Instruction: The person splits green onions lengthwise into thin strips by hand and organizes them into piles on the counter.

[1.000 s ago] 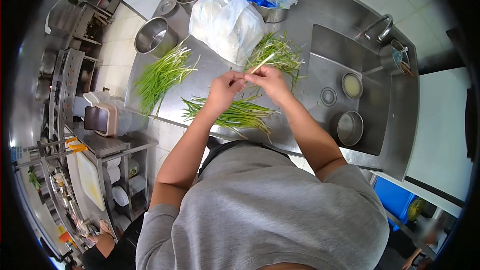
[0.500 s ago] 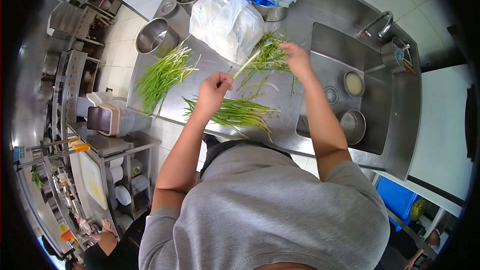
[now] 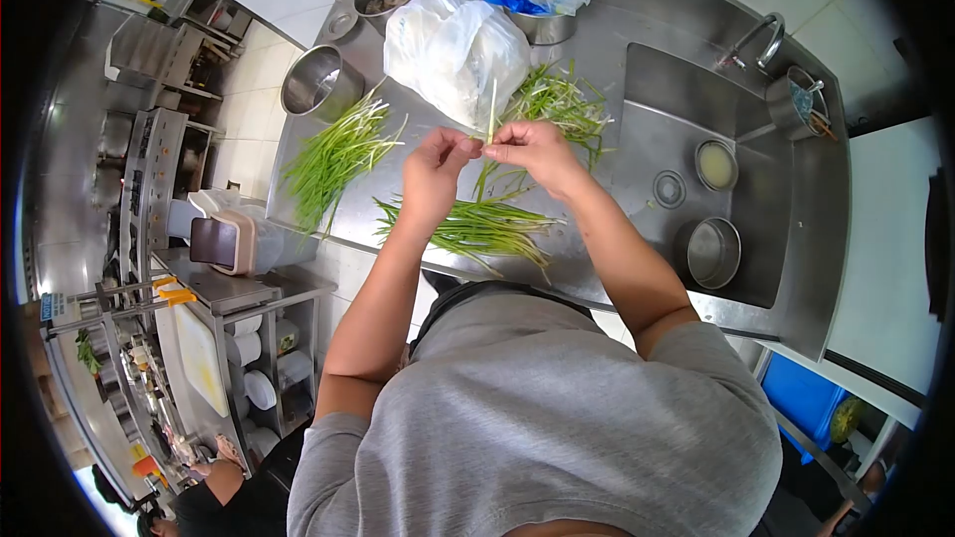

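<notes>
A single green onion stalk (image 3: 492, 107) stands up between my two hands, its pale end pointing away from me. My right hand (image 3: 540, 153) is closed, pinching it near the lower end. Close beside it, my left hand (image 3: 436, 169) pinches a bit of green on the same stalk; its fingertips almost touch the right ones. Below the hands lies a bunch of green onions (image 3: 487, 231) on the steel counter. Another bunch (image 3: 338, 161) is to the left, with white ends toward the back. A looser heap of green onion pieces (image 3: 565, 111) lies behind my right hand.
A white plastic bag (image 3: 453, 55) stands behind the hands, near steel pots (image 3: 320, 85). The sink (image 3: 671, 119) on the right holds two bowls (image 3: 714, 251) beneath a faucet (image 3: 761, 40). A lined bin (image 3: 227, 239) is at left. Another person's arm (image 3: 221, 482) shows lower left.
My right hand has come left from the loose heap to the stalk, meeting my left hand. The stalk has swung from slanted to nearly upright. The view has shifted slightly.
</notes>
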Motion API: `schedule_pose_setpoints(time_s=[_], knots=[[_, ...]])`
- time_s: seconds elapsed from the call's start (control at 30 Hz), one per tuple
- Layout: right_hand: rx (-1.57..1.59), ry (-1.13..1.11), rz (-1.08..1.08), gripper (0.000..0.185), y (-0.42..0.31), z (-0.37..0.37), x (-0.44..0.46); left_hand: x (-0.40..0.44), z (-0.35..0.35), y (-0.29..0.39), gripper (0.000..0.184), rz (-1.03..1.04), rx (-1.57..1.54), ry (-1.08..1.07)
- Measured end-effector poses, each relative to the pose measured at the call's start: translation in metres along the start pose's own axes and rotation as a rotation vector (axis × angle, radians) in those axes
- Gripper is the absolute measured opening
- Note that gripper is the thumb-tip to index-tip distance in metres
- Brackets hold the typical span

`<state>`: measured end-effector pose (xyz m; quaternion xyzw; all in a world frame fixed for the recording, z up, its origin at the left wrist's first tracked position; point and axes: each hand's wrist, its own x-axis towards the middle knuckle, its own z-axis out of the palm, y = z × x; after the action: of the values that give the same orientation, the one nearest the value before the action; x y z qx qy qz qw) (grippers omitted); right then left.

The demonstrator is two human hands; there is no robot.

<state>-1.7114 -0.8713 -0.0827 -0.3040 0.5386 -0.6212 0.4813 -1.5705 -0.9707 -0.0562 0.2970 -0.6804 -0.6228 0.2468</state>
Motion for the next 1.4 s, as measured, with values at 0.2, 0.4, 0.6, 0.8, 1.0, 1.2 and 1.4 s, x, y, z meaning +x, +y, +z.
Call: schedule_pose_setpoints(time_s=[0.2,0.4,0.6,0.8,1.0,1.2,1.4], knots=[[-0.068,0.272,-0.229,0.039,0.0,0.012,-0.005,0.001,0.01,0.007,0.009,-0.117,0.183,0.0],[-0.994,0.542,-0.707,0.052,-0.046,0.015,-0.024,-0.009,0.006,0.017,0.01,0.304,0.92,0.087],[-1.071,0.346,-0.692,0.032,-0.028,0.012,-0.015,-0.011,0.008,0.022,0.008,0.447,1.053,0.095],[-0.86,0.528,-0.707,0.004,-0.015,0.005,0.0,-0.014,0.012,0.025,0.008,0.436,0.965,0.073],[-0.729,0.815,-0.527,0.012,-0.017,-0.072,0.017,-0.017,-0.009,0.02,0.008,0.334,0.81,0.133],[-0.752,0.499,-0.064,0.034,0.037,-0.082,0.034,-0.003,-0.014,0.01,0.009,0.127,0.551,0.185],[0.267,-0.016,0.011,0.02,0.008,0.012,0.013,0.0,0.012,0.007,0.009,0.251,0.458,0.175]])
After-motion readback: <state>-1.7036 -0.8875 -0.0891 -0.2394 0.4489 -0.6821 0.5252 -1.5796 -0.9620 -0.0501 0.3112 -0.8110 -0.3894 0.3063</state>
